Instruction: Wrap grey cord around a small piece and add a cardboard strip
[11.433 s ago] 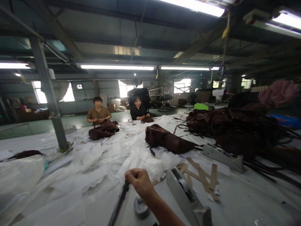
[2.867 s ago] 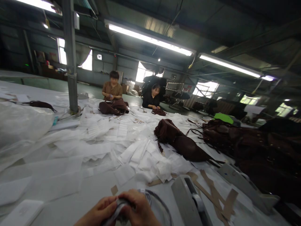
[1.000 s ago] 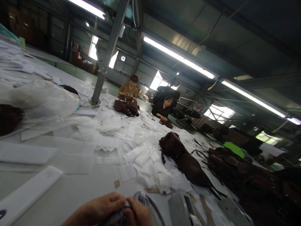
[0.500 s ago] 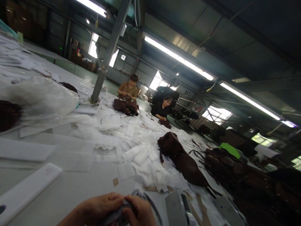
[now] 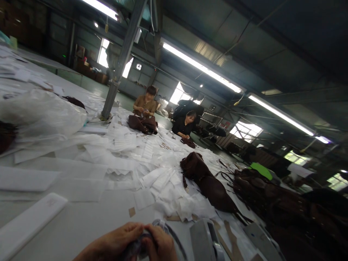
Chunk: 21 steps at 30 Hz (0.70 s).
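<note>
At the bottom edge my left hand (image 5: 114, 241) and my right hand (image 5: 160, 244) are pressed together, fingers pinched round a dark strap (image 5: 136, 248) with a pale sheen. A thin dark loop of the strap (image 5: 174, 235) curves out beside my right hand. Both hands hover just above the white table (image 5: 81, 217), close to a grey tape dispenser (image 5: 203, 241) on their right. The lower part of both hands is cut off by the frame.
White paper strips (image 5: 152, 174) litter the table. A brown bag (image 5: 209, 181) lies ahead, a pile of brown bags (image 5: 272, 199) at right. A clear plastic bag (image 5: 40, 112) sits left, by a steel pillar (image 5: 114, 72). Two people (image 5: 145, 103) sit at the far edge.
Eleven seconds ago my right hand alone held the strap stretched out; since then both hands have closed on it together. Over the last second they barely moved; the view drifted slightly.
</note>
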Tool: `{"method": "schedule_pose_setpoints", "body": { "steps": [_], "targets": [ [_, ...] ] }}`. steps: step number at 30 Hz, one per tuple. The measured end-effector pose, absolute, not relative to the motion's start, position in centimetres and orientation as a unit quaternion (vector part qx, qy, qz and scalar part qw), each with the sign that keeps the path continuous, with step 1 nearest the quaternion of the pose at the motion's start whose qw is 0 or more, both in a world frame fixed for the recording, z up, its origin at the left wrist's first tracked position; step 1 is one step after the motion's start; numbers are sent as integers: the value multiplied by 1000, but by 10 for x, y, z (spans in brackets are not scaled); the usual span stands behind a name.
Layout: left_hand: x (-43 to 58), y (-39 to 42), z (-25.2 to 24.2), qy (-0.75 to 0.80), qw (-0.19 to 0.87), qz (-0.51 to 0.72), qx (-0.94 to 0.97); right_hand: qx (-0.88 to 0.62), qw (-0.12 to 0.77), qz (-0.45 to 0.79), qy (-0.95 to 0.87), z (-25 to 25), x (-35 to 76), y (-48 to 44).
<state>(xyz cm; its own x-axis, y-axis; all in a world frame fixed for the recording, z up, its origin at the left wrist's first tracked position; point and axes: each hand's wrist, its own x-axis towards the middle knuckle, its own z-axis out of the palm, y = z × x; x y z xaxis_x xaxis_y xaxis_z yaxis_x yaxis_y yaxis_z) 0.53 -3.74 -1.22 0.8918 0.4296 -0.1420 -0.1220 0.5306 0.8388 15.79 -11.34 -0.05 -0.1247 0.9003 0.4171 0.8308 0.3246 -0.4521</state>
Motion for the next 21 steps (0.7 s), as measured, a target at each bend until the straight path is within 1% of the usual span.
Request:
{"method": "schedule_pose_setpoints", "body": {
  "steps": [3,8,16,19,21],
  "targets": [
    [6,-38,-5,180,828,181,499,-583,345,47,-734,-1,160,-114],
    [9,-40,-1,215,776,223,550,-582,354,24,-732,0,160,-111],
    [8,-45,-9,249,764,233,547,-592,387,18,-707,3,150,-117],
    [6,-43,-7,246,762,240,548,-592,392,39,-703,10,147,-117],
    [4,-40,-5,244,752,247,560,-595,376,79,-706,18,147,-115]
  ]
}}
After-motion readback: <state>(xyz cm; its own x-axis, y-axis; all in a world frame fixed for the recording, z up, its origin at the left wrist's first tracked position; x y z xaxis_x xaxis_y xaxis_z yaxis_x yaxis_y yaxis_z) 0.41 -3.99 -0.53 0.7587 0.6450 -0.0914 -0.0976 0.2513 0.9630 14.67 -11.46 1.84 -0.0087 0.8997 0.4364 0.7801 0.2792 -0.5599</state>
